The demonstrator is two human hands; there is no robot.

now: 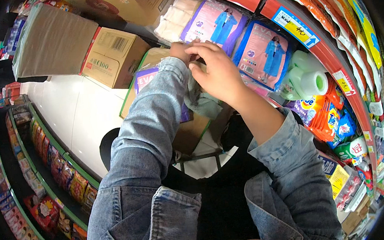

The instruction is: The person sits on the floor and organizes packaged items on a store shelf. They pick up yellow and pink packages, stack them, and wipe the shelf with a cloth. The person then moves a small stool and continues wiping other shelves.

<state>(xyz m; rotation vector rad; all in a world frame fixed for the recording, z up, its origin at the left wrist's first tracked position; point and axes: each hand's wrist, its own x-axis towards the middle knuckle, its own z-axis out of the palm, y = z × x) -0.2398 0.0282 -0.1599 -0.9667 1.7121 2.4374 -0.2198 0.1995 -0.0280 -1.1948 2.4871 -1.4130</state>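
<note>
My left hand (179, 51) and my right hand (213, 71) meet in front of the lowest shelf, at the near edge of a packaged EVA raincoat (216, 22). The right thumb and forefinger are apart, with nothing visible between them. The left fingers are mostly hidden behind the right hand, so what they touch cannot be told. A grey cloth (204, 101) hangs below my right hand, over a cardboard box (188, 137) with green edges. Another purple-edged EVA pack (145, 79) lies on that box, partly covered by my left sleeve.
A second raincoat pack (263, 55) and green-white bottles (306, 79) stand along the shelf, near Tide bags (322, 119). The red shelf edge (326, 48) curves above them. Cartons (113, 56) sit on the tiled floor (74, 106). Snack shelves (54, 149) are at left.
</note>
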